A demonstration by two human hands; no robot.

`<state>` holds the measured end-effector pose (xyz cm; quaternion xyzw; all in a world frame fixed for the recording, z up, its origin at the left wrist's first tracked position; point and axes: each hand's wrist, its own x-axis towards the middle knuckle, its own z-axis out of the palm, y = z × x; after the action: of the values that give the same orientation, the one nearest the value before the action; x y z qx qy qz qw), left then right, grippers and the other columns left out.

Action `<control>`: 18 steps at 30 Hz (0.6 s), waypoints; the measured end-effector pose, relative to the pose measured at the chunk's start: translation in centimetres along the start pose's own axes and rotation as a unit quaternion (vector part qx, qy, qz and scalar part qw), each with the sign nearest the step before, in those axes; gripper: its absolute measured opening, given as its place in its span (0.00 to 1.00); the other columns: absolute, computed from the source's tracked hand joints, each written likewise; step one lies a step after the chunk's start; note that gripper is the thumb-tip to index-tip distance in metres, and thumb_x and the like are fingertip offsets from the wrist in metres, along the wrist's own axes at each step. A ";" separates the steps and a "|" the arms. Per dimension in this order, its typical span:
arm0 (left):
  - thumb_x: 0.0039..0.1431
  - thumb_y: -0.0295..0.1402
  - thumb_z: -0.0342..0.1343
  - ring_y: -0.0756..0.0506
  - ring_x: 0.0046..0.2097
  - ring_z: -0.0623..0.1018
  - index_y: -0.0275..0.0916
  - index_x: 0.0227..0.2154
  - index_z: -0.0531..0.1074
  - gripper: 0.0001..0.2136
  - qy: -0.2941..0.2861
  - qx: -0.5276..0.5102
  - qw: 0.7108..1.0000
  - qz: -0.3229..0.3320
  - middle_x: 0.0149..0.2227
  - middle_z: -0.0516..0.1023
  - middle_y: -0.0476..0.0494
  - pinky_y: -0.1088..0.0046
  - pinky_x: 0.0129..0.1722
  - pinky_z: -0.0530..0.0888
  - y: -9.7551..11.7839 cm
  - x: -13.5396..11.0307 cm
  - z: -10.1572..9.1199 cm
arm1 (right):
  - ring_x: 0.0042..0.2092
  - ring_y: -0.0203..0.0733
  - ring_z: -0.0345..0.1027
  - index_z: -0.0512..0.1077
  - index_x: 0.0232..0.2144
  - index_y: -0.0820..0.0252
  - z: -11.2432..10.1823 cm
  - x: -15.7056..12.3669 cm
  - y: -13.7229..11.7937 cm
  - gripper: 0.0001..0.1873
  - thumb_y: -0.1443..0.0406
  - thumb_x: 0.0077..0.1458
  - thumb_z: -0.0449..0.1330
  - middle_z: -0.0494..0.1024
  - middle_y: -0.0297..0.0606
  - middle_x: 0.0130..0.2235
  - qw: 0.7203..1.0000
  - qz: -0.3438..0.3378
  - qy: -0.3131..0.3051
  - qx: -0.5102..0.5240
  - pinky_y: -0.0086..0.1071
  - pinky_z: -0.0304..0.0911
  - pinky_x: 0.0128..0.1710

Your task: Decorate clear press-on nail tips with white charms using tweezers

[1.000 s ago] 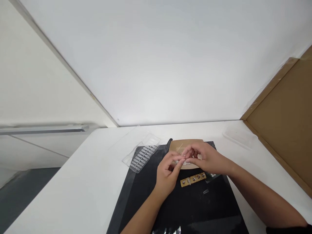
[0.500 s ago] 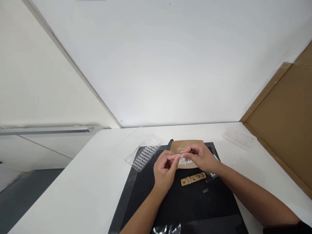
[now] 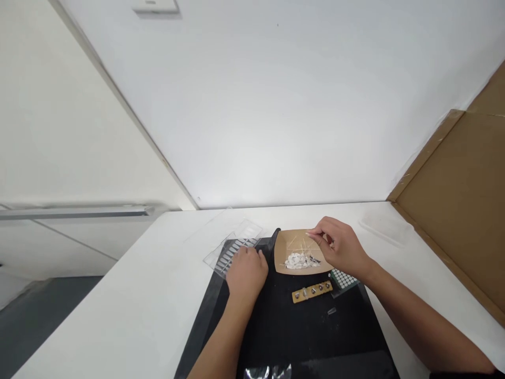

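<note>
White tabletop (image 3: 98, 310), broad to the left of 1 black rectangular mat (image 3: 292, 331), narrower to its right; bounded by 1 white wall (image 3: 276, 105) behind and 1 brown cardboard panel (image 3: 453, 195) at right. On the mat: 1 yellow strip with metal studs (image 3: 309, 295); 1 loose clear nail-shaped piece (image 3: 332, 311); 1 tan paper tray (image 3: 281, 241), far edge, holding a white heap (image 3: 300, 261). 1 clear plastic case of nail-shaped pieces (image 3: 213, 257), overlapping the mat's far left corner. Left hand (image 3: 246, 269): over the case, fingers close together; grip cannot be told. Right hand (image 3: 342, 248): above the tray's right side, thumb and fingertips drawn together; anything pinched is too small to tell. Changed: hands, meeting before the tray 0.5 s earlier, now apart; heap uncovered.
</note>
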<state>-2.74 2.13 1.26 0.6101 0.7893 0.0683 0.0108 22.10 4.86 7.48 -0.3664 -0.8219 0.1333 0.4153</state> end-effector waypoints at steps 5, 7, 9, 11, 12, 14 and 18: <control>0.70 0.41 0.54 0.33 0.55 0.76 0.32 0.41 0.81 0.17 -0.051 0.017 0.998 0.045 0.53 0.75 0.28 0.63 0.45 0.75 0.6 -0.8 0.4 | 0.32 0.39 0.66 0.72 0.33 0.56 -0.3 -0.1 0.2 0.10 0.65 0.71 0.58 0.75 0.36 0.33 0.999 -0.003 0.010 -0.030 0.34 0.62 0.32; 0.70 0.38 0.55 0.33 0.56 0.75 0.32 0.42 0.81 0.14 -0.061 0.026 0.997 0.047 0.53 0.75 0.28 0.63 0.46 0.75 0.5 -0.8 0.3 | 0.33 0.39 0.67 0.71 0.33 0.56 -0.2 -0.2 0.4 0.11 0.65 0.72 0.58 0.75 0.36 0.34 0.999 -0.002 0.003 -0.040 0.34 0.61 0.32; 0.71 0.36 0.54 0.33 0.57 0.75 0.33 0.41 0.80 0.13 -0.067 0.030 0.996 0.046 0.52 0.76 0.29 0.63 0.46 0.75 0.4 -0.6 0.2 | 0.34 0.40 0.68 0.71 0.34 0.56 0.1 -0.3 0.8 0.10 0.65 0.72 0.58 0.75 0.36 0.34 0.999 0.002 -0.013 -0.045 0.34 0.61 0.33; 0.71 0.36 0.53 0.32 0.57 0.75 0.33 0.40 0.80 0.13 -0.068 0.031 0.996 0.044 0.50 0.76 0.29 0.63 0.46 0.75 0.2 -0.3 0.2 | 0.36 0.40 0.69 0.71 0.35 0.56 0.5 -0.5 1.2 0.09 0.65 0.72 0.57 0.75 0.36 0.35 0.998 0.005 -0.029 -0.049 0.34 0.62 0.34; 0.71 0.35 0.53 0.32 0.57 0.75 0.33 0.40 0.80 0.13 -0.066 0.030 0.996 0.042 0.50 0.77 0.29 0.62 0.47 0.75 0.2 -0.3 0.2 | 0.36 0.41 0.69 0.70 0.35 0.56 0.8 -0.6 1.4 0.09 0.65 0.72 0.57 0.75 0.37 0.35 0.998 0.003 -0.034 -0.053 0.34 0.62 0.35; 0.71 0.35 0.54 0.32 0.58 0.75 0.32 0.41 0.79 0.12 -0.059 0.026 0.997 0.038 0.50 0.77 0.29 0.62 0.49 0.74 0.2 -0.2 0.3 | 0.37 0.42 0.69 0.70 0.35 0.56 1.3 -1.1 1.7 0.09 0.66 0.72 0.56 0.74 0.37 0.35 0.997 -0.004 -0.041 -0.067 0.34 0.61 0.35; 0.71 0.34 0.53 0.34 0.54 0.78 0.34 0.43 0.77 0.10 -0.041 0.008 0.999 0.025 0.48 0.79 0.31 0.64 0.45 0.74 0.2 -0.4 0.3 | 0.36 0.42 0.68 0.69 0.35 0.57 2.1 -2.8 2.3 0.10 0.66 0.72 0.55 0.74 0.38 0.35 0.992 -0.010 -0.045 -0.118 0.34 0.58 0.34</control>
<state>-2.37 1.81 1.00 0.6322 0.7731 0.0370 0.0361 22.69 4.62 3.38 -0.3979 -0.8534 0.0472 0.3334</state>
